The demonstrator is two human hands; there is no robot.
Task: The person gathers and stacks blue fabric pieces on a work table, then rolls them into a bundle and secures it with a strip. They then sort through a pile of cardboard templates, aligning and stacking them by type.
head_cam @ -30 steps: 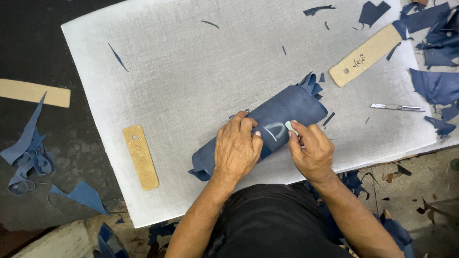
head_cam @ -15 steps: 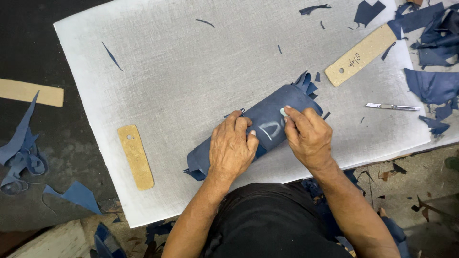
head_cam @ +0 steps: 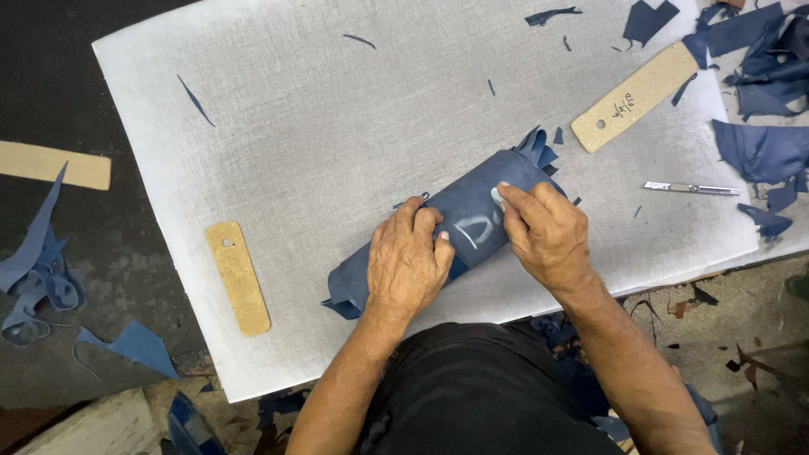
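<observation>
Fingers [head_cam: 421,221] of the left hand [head_cam: 406,265] lie spread and flat over the near end of a roll of dark blue leather [head_cam: 459,223], pressing it down on the white worktop [head_cam: 337,126] without closing round it. The right hand [head_cam: 543,236] has its fingers pinched narrow on a small pale piece of marking chalk [head_cam: 497,195], its tip against the roll, beside a curved chalk outline [head_cam: 476,234] drawn on the leather.

From the head camera, the roll lies slantwise near the front edge of the worktop, between the two hands, with loose ragged ends fanning out at its far tip. It looks soft, pliant and fairly light, matte rather than slippery, and likely to unroll if let go; a flat palm over the middle or a grip round its girth seems the surest hold.

Well apart to the left lies a narrow tan cardboard template [head_cam: 238,276] with a punched hole; a longer one [head_cam: 636,95] lies near the right. A slim metal craft knife [head_cam: 693,189] rests beyond the right hand, and blue leather offcuts [head_cam: 758,147] are strewn at the right edge.
</observation>
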